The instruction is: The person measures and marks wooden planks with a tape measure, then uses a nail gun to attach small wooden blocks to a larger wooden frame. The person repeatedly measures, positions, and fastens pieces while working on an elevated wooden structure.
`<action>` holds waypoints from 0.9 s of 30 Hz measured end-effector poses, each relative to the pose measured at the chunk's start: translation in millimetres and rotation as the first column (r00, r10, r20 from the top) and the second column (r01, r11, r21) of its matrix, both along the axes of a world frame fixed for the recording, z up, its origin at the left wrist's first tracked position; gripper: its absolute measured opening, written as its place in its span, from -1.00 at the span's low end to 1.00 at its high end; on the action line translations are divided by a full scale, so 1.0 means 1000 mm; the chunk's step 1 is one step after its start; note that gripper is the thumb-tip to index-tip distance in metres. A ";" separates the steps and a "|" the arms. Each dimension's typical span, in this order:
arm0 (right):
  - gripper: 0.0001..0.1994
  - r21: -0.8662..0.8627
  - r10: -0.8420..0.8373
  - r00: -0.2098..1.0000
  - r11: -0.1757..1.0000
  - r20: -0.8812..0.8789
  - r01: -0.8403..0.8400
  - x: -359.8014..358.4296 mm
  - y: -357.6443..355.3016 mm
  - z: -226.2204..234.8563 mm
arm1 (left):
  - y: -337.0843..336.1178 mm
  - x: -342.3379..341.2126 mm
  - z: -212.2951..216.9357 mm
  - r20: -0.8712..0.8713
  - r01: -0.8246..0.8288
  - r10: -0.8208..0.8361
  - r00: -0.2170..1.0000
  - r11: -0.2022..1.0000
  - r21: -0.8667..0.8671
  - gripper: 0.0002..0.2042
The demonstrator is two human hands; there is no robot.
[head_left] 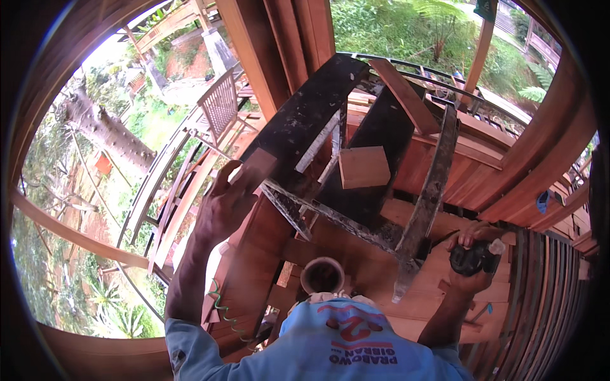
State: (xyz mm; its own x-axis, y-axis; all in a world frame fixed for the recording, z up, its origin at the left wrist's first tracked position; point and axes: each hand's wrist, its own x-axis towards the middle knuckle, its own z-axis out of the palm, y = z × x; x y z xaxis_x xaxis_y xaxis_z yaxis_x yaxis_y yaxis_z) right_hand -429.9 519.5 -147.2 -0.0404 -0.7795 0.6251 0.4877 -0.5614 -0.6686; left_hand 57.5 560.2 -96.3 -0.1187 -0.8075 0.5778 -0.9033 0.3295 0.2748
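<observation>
My left hand [222,204] is raised at the left and holds a small reddish wood block [260,164] against the corner of a dark, stained plank frame [305,120]. My right hand [469,236] is low at the right, closed on a black hand-held power tool [473,259] that rests on reddish boards. A square, light wood block [363,167] lies loose on the dark frame between the two hands. A grey, weathered slat [427,197] of the frame runs down toward the tool.
A round open cup-like container [322,275] sits just below the frame near my chest. A green coiled cord [223,309] hangs by my left sleeve. Reddish boards [406,298], railings [219,101] and posts surround me; greenery and a tree trunk [105,130] lie far below at the left.
</observation>
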 end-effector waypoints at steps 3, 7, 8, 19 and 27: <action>-0.39 -0.046 0.031 0.999 0.998 0.033 -0.030 0.004 0.000 0.007 | 0.007 0.012 0.005 -0.374 0.059 -0.019 0.927 0.994 0.096 -0.48; -0.33 -0.061 0.229 0.969 0.973 0.094 -0.224 0.016 0.011 0.021 | 0.026 -0.004 -0.015 -0.946 0.273 0.019 0.324 0.955 0.113 -0.34; -0.31 -0.021 0.298 0.949 0.954 0.100 -0.298 0.019 0.017 0.025 | 0.030 -0.009 -0.021 -0.980 0.291 0.026 0.198 0.953 0.085 -0.32; -0.29 0.238 0.739 0.668 0.635 0.088 -0.735 0.071 0.054 -0.002 | 0.007 -0.018 -0.014 -0.232 -0.233 0.169 0.958 0.930 -0.283 -0.43; -0.39 0.434 0.856 0.516 0.453 0.031 -0.779 0.078 0.075 -0.022 | 0.009 0.010 0.031 0.037 -0.042 0.041 0.998 0.998 0.044 -0.36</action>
State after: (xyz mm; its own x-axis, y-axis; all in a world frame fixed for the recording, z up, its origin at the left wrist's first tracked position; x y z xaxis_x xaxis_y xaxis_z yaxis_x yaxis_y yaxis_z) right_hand -352.2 594.2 -169.1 0.8096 -0.5429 0.2231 0.4495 0.3290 -0.8305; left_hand 67.9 569.4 -65.2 -0.1046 -0.8373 0.5366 -0.9254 0.2795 0.2558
